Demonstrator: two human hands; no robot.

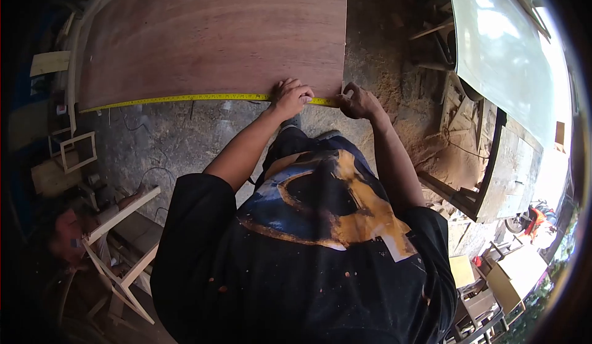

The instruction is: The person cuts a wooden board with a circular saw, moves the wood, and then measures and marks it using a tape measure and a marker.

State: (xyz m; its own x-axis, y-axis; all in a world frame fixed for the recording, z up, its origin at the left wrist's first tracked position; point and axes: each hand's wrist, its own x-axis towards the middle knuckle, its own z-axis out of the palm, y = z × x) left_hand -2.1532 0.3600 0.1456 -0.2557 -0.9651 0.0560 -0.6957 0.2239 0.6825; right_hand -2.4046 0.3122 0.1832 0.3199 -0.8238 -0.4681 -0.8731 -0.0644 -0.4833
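A large reddish-brown plywood sheet (216, 41) lies in front of me. Along its near edge runs a yellow tape measure (185, 98), its blade pulled out from the far left end to the right corner. My left hand (291, 99) is closed over the blade and the sheet's edge, a little left of that corner, with its fingers bent on the wood. Right at the corner, my right hand (362, 102) is curled round the tape's right end. A small pale bit shows by its thumb, too small to name.
To the right stands a pale glossy panel (502, 48) beside a wooden bench (515, 165). Wood scraps and sawdust (453, 162) cover the floor there. At lower left a person (71, 236) is near a wooden frame (123, 276). A small frame (79, 151) stands farther up.
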